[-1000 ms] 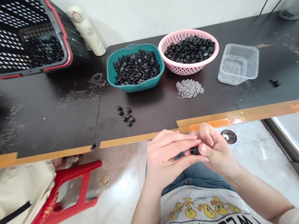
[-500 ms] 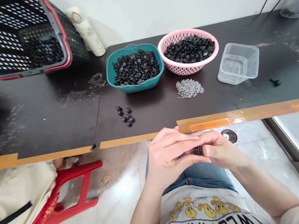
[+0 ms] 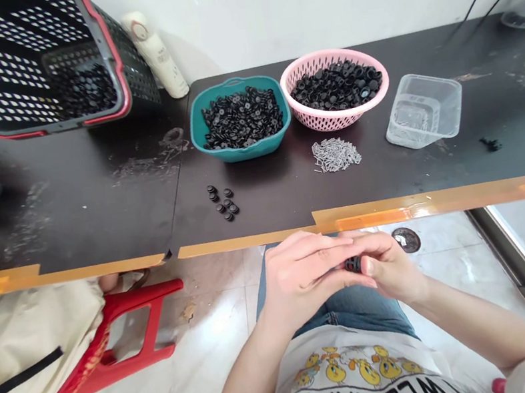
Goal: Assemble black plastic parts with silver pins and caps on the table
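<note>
Just off the table's front edge, above my lap, my two hands meet around a small black ribbed plastic part (image 3: 353, 264). My right hand (image 3: 387, 262) pinches it between thumb and fingers. My left hand (image 3: 308, 266) lies against it from the other side, its fingers bent over and partly hiding it. On the table (image 3: 145, 224) are several small round black caps (image 3: 227, 203). Behind them stands a teal basin (image 3: 245, 152) full of black discs. A pink basket (image 3: 344, 115) holds black caps. A pile of small grey metal pins (image 3: 335, 154) lies in front of it.
A clear plastic box (image 3: 423, 110) stands on the right, near a small black scrap (image 3: 490, 144). At the back left are a tipped black crate (image 3: 117, 66) and a white bottle (image 3: 160, 59). Below left, a person in cream clothing (image 3: 26, 353) is by a red stool (image 3: 148, 325).
The view has shifted slightly, so the table and containers sit a little further right. Both hands keep nearly the same pose around the black part.
</note>
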Available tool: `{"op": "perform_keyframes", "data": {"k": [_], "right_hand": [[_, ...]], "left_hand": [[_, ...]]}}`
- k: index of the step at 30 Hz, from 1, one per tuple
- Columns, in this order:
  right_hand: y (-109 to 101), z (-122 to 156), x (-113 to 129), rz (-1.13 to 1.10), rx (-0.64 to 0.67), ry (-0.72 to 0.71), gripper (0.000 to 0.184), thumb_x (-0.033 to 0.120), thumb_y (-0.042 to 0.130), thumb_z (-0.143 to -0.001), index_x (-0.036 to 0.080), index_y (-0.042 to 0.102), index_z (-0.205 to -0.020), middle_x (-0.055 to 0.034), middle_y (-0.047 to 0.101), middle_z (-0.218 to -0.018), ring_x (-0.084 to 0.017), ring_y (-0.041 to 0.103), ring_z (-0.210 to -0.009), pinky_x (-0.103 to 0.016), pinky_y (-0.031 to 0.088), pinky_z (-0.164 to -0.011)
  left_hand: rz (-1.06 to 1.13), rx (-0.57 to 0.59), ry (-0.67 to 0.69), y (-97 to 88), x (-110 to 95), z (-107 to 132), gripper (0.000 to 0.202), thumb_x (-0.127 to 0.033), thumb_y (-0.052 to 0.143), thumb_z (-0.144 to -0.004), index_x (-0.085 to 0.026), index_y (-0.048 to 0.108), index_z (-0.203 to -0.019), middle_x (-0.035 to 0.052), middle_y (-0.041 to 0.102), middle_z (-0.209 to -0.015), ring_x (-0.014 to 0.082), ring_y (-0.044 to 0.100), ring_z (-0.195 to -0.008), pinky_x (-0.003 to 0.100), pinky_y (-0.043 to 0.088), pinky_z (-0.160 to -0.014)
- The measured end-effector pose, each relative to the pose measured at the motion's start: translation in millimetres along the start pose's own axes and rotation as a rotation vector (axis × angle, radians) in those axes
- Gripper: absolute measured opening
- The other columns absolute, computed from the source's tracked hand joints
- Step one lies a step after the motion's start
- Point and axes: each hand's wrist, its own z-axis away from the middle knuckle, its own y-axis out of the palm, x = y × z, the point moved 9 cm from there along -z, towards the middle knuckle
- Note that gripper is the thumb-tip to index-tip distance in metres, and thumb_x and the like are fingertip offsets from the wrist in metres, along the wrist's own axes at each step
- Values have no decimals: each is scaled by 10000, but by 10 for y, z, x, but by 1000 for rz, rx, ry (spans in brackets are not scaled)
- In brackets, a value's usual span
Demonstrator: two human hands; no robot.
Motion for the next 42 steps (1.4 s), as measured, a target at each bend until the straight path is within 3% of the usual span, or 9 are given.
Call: {"op": "perform_keyframes", "data": {"k": [9, 14, 17, 22, 26, 31, 34, 38, 42], "right_hand": [[23, -78, -94, -162, -43, 120, 247, 503, 791, -845, 261, 838, -845, -21, 649, -654, -124, 526, -541, -244, 479, -501], [48, -55, -47, -184, -62, 99, 214, 465, 806, -843, 251, 815, -840, 0, 623, -624, -124, 531, -545, -249, 490, -527], [79, -10, -10, -130, -68, 76, 242, 469, 771, -876, 228, 792, -859, -8, 625, -664, -133, 540, -578, -265, 509, -559], [178, -13, 110, -26, 5, 37, 247, 469, 781, -864, 224, 758, -846, -44, 681, -791, -189, 636, -732, -326, 574, -669], [222, -57, 174, 9, 46, -13, 224, 440, 742, -904, 228, 734, -833, -29, 674, -753, -175, 624, -693, -311, 557, -638], [131, -87, 33, -89, -15, 66, 173, 404, 798, -864, 235, 763, -881, -22, 702, -763, -169, 639, -697, -299, 569, -640], [114, -75, -34, -91, 6, 108, 169, 417, 805, -856, 269, 799, -937, -31, 736, -852, -181, 674, -791, -314, 586, -726], [52, -40, -95, -92, -43, 120, 157, 406, 797, -867, 328, 805, -1003, -24, 748, -935, -165, 669, -838, -297, 576, -780], [5, -30, -215, -78, -78, 205, 201, 460, 828, -820, 272, 776, -869, -11, 700, -820, -152, 616, -745, -272, 548, -708]], "left_hand": [[108, 175, -36, 94, 121, -49, 246, -360, 749, -896, -207, 751, -1089, 48, 780, -1035, 146, 714, -864, 270, 565, -797], [105, 144, 14, 159, 124, -34, 235, -356, 567, -1016, -197, 708, -1119, 56, 750, -1046, 162, 696, -956, 384, 507, -1078], [127, 112, 41, 163, 100, -3, 198, -346, 581, -1009, -208, 697, -1090, 37, 748, -1024, 158, 696, -952, 450, 427, -1190], [156, 105, 37, 112, 26, 31, 240, -414, 585, -995, -214, 706, -1051, 46, 755, -1051, 169, 680, -998, 422, 498, -1134], [148, 70, 41, 76, -8, 32, 286, -433, 554, -1008, -196, 713, -1026, 61, 750, -1033, 172, 674, -991, 401, 538, -1076], [114, 36, 17, 77, 100, 39, 323, -459, 518, -1022, -218, 719, -1101, 60, 758, -1077, 165, 698, -976, 442, 477, -1144], [124, 27, 18, 70, 147, 53, 307, -454, 554, -1009, -218, 721, -1113, 52, 765, -1072, 152, 715, -950, 440, 437, -1183], [126, 18, -15, 38, 196, 82, 277, -422, 590, -998, -218, 716, -1135, 61, 766, -1077, 158, 721, -964, 426, 502, -1120], [8, 66, -12, -31, 162, 94, 193, -359, 712, -929, -227, 723, -1070, 32, 759, -1016, 145, 717, -912, 400, 554, -1062]]}}
